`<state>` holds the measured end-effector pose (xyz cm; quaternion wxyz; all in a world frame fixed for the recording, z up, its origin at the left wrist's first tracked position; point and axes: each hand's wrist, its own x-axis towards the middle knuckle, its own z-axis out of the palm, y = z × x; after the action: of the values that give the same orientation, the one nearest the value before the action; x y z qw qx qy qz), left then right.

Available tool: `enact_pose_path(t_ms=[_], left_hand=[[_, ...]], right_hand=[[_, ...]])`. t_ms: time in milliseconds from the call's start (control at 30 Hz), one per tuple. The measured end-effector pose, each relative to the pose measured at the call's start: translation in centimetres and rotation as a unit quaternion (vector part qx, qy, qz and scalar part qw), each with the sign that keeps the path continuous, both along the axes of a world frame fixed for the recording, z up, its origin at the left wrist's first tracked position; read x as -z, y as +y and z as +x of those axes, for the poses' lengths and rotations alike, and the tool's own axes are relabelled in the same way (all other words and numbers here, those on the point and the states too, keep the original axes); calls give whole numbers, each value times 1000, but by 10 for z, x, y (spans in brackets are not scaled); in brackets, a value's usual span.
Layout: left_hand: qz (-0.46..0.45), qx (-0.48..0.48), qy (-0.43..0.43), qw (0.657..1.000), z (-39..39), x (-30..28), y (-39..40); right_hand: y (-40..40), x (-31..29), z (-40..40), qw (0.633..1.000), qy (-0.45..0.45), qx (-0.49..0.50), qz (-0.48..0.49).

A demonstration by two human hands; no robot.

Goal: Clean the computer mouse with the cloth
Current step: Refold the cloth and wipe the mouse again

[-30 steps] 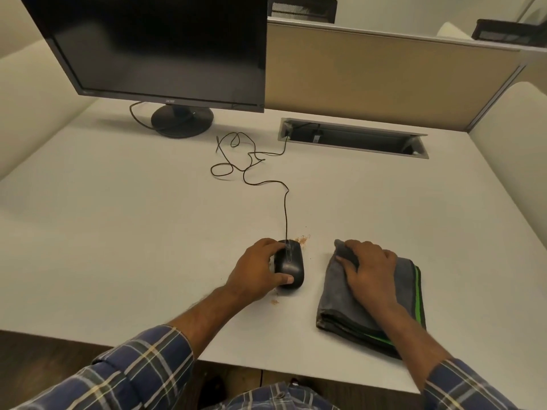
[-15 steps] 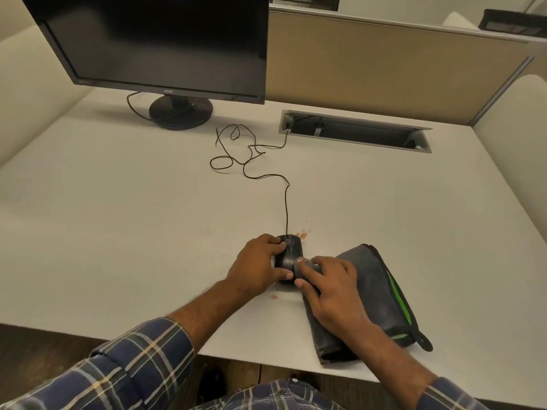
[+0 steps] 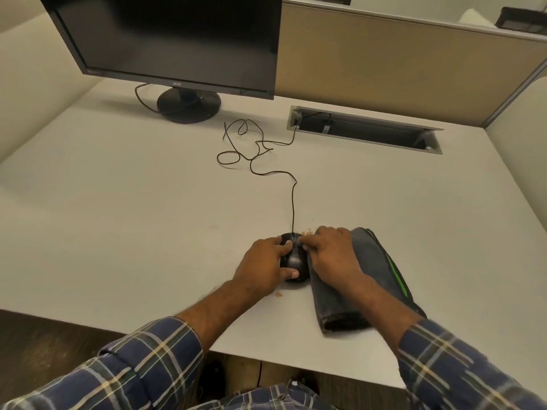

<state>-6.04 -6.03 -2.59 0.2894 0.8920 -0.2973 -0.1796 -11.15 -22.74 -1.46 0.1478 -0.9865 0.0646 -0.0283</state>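
Head view: two hands meet at the black mouse (image 3: pixel 293 260) on the white desk (image 3: pixel 118 217).
Left hand (image 3: pixel 263 266) cups the mouse's left side, thumb on its near end, fingers curled over the front. Right hand (image 3: pixel 331 255) presses flat on the grey cloth (image 3: pixel 364 279), just right of the mouse; its fingertips seem to touch the mouse top. The mouse's long side points away, toward the monitor (image 3: pixel 168 39), with its cord (image 3: pixel 293 199) leading that way.
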Motion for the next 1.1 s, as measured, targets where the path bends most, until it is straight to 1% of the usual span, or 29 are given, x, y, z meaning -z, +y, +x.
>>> enact_pose_path(t_ms=[100,267,467,600,733,833,933,1000,1100], left_hand=[[6,-2,-1,1000,0,-1,0],[-12,-20,8,1000,-3,0,0],[1,-8,3,1000,-1,0,1],[5,-17,6,1000,-1,0,-1],[15,-25,14,999,-5,-4,-4],[13,-21,14,1000,-6,-6,-6],[9,-21,19,1000,-6,-5,-4],[12,-20,24,999,-6,-5,-2],[13,-19,24,999,-4,-5,-2]], right_hand=[[-5,-2,10,999,22,-13,20],[-2,3,-18,997,-34,-68,20],[-5,2,15,998,-9,-19,58],[-6,1,27,997,28,11,74],[-4,-4,18,995,34,25,91],[-7,-1,0,991,34,17,126],[-8,0,5,987,22,25,155],[-6,1,18,989,15,38,144],[-7,4,36,992,40,49,106]])
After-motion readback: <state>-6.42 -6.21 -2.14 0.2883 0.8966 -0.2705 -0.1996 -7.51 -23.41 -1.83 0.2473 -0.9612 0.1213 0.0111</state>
